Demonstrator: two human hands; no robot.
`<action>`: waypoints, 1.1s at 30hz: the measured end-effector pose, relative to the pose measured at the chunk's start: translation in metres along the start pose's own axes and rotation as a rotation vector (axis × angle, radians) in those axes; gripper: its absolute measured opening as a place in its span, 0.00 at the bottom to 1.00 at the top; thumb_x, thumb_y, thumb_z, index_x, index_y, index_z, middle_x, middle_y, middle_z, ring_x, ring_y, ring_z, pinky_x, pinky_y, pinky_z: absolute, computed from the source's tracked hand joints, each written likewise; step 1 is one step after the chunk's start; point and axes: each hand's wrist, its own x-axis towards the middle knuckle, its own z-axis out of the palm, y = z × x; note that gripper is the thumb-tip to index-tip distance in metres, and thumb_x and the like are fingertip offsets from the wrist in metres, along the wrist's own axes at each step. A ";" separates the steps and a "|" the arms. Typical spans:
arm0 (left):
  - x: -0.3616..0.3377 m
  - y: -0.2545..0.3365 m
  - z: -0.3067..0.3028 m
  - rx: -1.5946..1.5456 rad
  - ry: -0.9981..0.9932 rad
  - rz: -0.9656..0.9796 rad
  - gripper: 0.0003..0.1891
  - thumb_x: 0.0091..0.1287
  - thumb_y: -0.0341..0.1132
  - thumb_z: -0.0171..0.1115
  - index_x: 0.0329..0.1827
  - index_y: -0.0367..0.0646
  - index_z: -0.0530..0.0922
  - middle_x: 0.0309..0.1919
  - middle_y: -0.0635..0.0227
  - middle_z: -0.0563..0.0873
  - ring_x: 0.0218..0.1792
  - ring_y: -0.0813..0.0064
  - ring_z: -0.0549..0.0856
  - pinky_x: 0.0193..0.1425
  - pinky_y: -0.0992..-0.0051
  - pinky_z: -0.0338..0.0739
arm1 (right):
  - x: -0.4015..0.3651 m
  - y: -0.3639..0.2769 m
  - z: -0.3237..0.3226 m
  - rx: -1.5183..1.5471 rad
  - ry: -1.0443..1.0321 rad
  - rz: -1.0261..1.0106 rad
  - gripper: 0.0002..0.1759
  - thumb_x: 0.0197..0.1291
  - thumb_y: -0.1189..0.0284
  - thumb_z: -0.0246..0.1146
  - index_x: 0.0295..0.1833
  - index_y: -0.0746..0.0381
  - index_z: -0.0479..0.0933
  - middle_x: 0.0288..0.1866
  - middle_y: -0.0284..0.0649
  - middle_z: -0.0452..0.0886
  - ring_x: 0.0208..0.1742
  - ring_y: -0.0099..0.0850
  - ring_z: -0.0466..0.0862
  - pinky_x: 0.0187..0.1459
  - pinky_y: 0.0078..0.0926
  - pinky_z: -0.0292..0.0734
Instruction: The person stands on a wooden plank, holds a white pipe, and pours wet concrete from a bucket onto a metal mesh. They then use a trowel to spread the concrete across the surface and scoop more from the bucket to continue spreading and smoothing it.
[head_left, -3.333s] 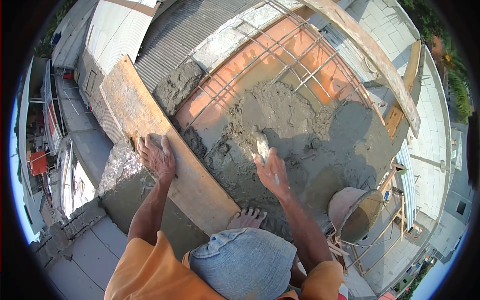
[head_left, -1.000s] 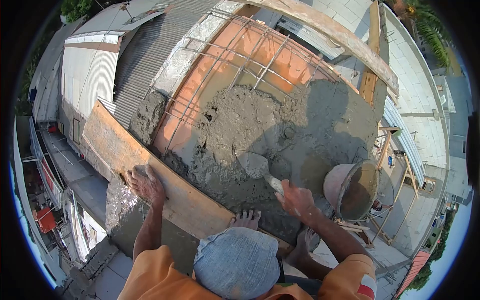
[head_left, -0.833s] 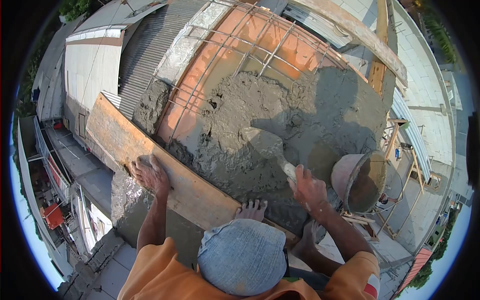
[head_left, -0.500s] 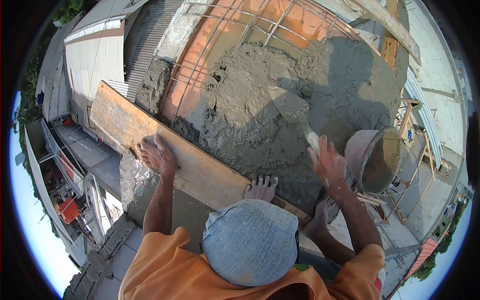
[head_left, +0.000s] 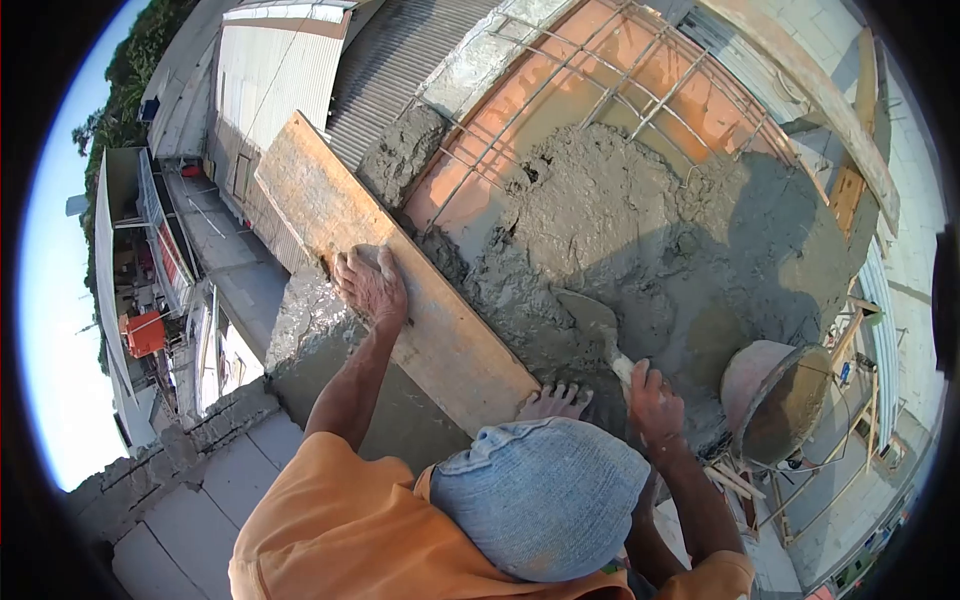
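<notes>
My left hand (head_left: 370,288) grips a long wooden board (head_left: 440,320) near its outer edge, fingers bent on the wood. The board slants along the side of the wet concrete (head_left: 620,215). In my right hand (head_left: 655,405) is the handle of a trowel (head_left: 592,315), fingers wrapped round it. The trowel's blade rests in the wet concrete close to the board, its underside hidden. A bare foot (head_left: 555,402) stands at the board's near end, beside the trowel.
A mortar-smeared bucket (head_left: 770,400) lies tipped at the right. Steel rebar (head_left: 600,90) crosses the orange formwork at the top. Rough blocks (head_left: 180,450) edge the wall at lower left, with a drop to buildings beyond. A denim-capped head (head_left: 545,495) covers the lower middle.
The view has turned, shifting the scene rightward. My right hand has drawn the trowel back through the concrete toward the foot and board. My left hand stays on the board.
</notes>
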 end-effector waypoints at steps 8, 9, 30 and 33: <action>-0.004 -0.003 0.001 -0.008 0.035 0.042 0.36 0.65 0.55 0.56 0.68 0.39 0.62 0.72 0.50 0.57 0.75 0.53 0.50 0.76 0.51 0.37 | 0.007 0.005 -0.011 0.137 -0.050 0.054 0.28 0.59 0.58 0.62 0.60 0.65 0.69 0.34 0.41 0.75 0.30 0.34 0.83 0.27 0.30 0.80; -0.003 -0.002 0.000 -0.017 0.029 0.043 0.36 0.65 0.55 0.56 0.68 0.39 0.62 0.72 0.50 0.57 0.75 0.53 0.50 0.76 0.51 0.37 | 0.013 0.003 -0.012 0.151 -0.175 0.009 0.29 0.61 0.56 0.62 0.61 0.65 0.68 0.36 0.44 0.76 0.33 0.39 0.84 0.29 0.34 0.81; -0.002 -0.014 0.009 0.097 -0.074 0.079 0.41 0.68 0.67 0.41 0.70 0.41 0.61 0.69 0.50 0.63 0.71 0.53 0.61 0.72 0.56 0.54 | 0.067 -0.023 -0.067 1.324 -0.254 0.339 0.26 0.62 0.52 0.61 0.44 0.67 0.69 0.31 0.58 0.80 0.38 0.57 0.82 0.38 0.47 0.74; -0.014 0.008 -0.016 0.104 -0.129 0.097 0.41 0.68 0.67 0.42 0.70 0.40 0.60 0.67 0.48 0.65 0.68 0.51 0.65 0.67 0.54 0.61 | 0.049 0.030 -0.105 1.305 -0.182 0.325 0.27 0.61 0.52 0.63 0.45 0.69 0.70 0.32 0.58 0.79 0.38 0.56 0.82 0.38 0.47 0.74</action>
